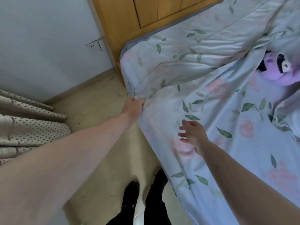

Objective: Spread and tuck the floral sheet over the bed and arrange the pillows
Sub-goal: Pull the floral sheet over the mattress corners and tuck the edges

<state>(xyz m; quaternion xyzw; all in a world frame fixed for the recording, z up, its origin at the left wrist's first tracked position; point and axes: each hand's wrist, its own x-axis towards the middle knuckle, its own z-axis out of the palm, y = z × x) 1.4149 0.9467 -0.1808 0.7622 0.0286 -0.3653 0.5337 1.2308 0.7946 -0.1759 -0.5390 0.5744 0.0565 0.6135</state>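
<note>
the floral sheet (211, 98) lies over the bed (128, 44), pale blue with pink flowers and green leaves, rumpled into long folds toward the headboard end and smoother nearer the person. at the bed's near side edge the left hand (134, 108) has its grip pinching a bunched fold of the sheet, fingers curled around the cloth where it hangs over the mattress side. the right hand (193, 133) hovers just above the sheet's flat part, its grip spread, fingers straight and apart, holding nothing; whether the fingertips touch the cloth cannot be told. a purple plush toy (279, 69) lies on the bed near the right edge of the view, partly tucked under a fold of the sheet. below it a bundle in the same floral cloth (287, 117) shows at the edge. a wooden headboard (146, 12) stands behind the bed, with a wall socket (93, 46) beside it. dotted curtains (29, 120) hang at the left. the person's dark trouser legs (146, 200) stand on the pale floor (100, 98) beside the bed.
</note>
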